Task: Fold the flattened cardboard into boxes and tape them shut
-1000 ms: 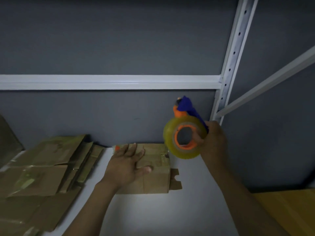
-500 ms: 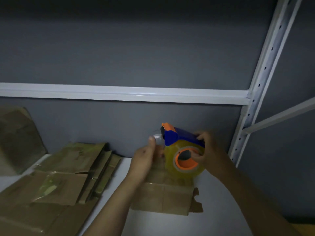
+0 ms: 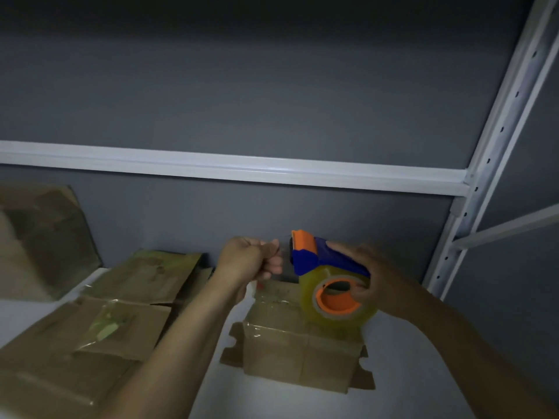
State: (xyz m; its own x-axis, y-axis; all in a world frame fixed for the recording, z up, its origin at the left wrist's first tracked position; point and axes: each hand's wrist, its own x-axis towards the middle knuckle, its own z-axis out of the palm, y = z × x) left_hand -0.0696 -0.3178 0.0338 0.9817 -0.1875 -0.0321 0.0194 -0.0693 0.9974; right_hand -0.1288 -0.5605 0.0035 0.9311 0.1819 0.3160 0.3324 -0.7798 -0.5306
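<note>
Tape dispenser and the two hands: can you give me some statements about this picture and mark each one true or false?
1. The right hand holds the tape dispenser. True.
2. The left hand lies flat on the box. False: it is up beside the dispenser's front with its fingers curled, and seems to pinch the tape end.
3. The tape roll has an orange core. True.
4. The flattened cardboard lies to the right of the box. False: it lies to the box's left.
</note>
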